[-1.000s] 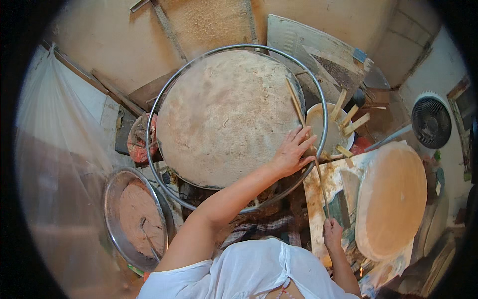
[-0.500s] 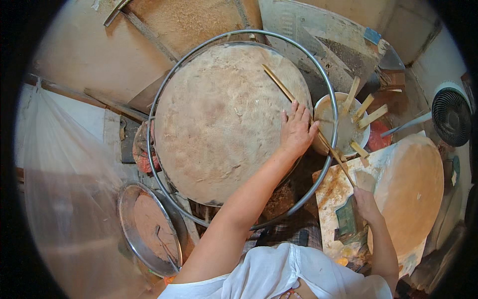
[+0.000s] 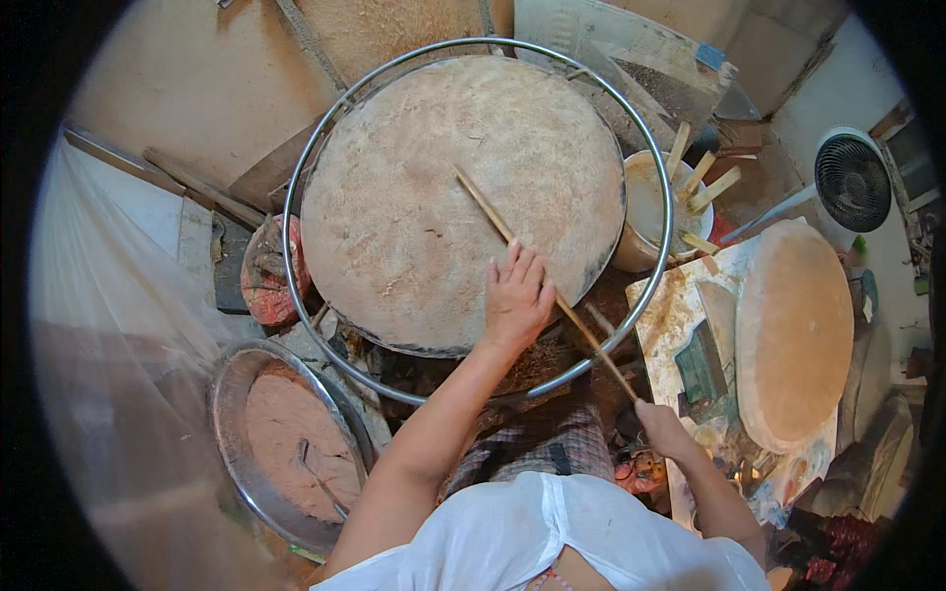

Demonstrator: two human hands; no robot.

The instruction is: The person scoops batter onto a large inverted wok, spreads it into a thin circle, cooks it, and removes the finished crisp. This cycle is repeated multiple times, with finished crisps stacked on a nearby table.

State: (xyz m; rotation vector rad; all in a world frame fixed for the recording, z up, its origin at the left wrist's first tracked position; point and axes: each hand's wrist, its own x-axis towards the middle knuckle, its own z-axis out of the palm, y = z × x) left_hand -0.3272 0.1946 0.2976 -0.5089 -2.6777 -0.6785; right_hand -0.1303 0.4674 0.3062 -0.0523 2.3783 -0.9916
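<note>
A large round griddle-like disc [image 3: 424, 207], its top coated in a pale brown, grainy layer, lies inside a raised metal ring [image 3: 654, 295]. Across it slants a long thin wooden stick [image 3: 480, 202], its far end over the middle of the disc. My left hand [image 3: 519, 300] rests on the stick partway along, fingers bent over it, above the disc's near right edge. Outside the ring, my right hand [image 3: 664, 429] is closed round the stick's near end.
To the left stands a metal basin [image 3: 229, 448] of pinkish-brown dough-like stuff with a hooked tool. A bucket [image 3: 641, 251] with several wooden slats is at right, near a board [image 3: 660, 325] bearing a thick round tan stack [image 3: 793, 335]. Plastic sheeting [image 3: 108, 345] hangs at far left; a fan [image 3: 852, 180] stands far right.
Both hands have drawn the stick toward me and to the left. Its far end has shifted from the disc's upper right to nearer the middle. The view has also shifted slightly.
</note>
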